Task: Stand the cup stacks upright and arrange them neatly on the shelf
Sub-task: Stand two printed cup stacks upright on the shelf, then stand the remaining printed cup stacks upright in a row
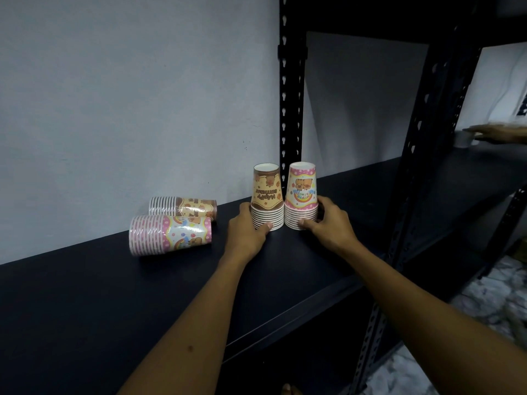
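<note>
Two cup stacks stand rim-down side by side on the dark shelf [85,295], near the black upright post. The brown cup stack [267,195] is on the left, and my left hand [248,232] grips its lower rims. The pink cup stack [302,192] is on the right, with my right hand [328,223] wrapped around its base. Further left, two wrapped stacks lie on their sides: a pink lying stack [171,235] in front and a brown lying stack [184,209] behind it, by the wall.
A black slotted post [291,109] rises just behind the standing stacks. A second post [422,166] stands at the right. Beyond it, another person's hand [496,134] reaches toward a white cup [463,139] on the neighbouring shelf. The pale wall backs the shelf.
</note>
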